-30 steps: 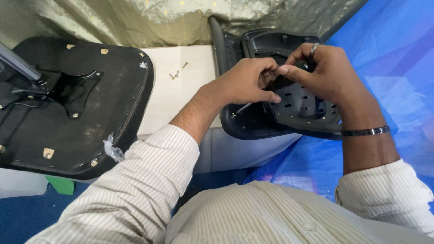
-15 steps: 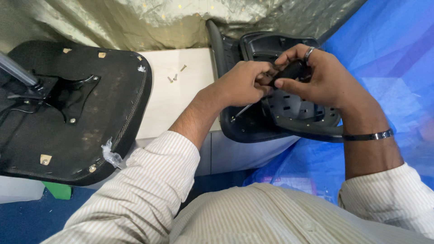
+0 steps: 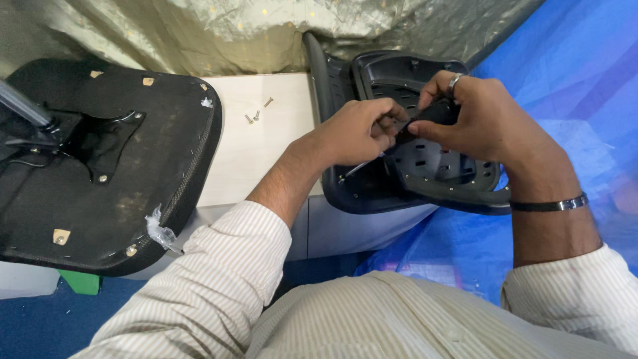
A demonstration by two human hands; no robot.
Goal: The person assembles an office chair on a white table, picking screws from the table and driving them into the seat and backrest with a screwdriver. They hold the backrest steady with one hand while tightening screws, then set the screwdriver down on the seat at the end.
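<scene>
Both hands meet over a black plastic chair back (image 3: 425, 169) that lies on the white table (image 3: 266, 146), at its right end; the left hand (image 3: 355, 133) is curled tight around a thin metal tool (image 3: 359, 167) that pokes out below it; the right hand (image 3: 488, 123) pinches a small black part (image 3: 432, 116) with narrow fingers, just beside the left hand; a silver ring (image 3: 454, 82) sits on one finger; a dark bracelet (image 3: 550, 205) wraps the wrist; three little screws (image 3: 257, 114) lie on the table; a black seat bottom (image 3: 100, 173) lies upside down on the left; blue sheet (image 3: 571, 80) on the right.
</scene>
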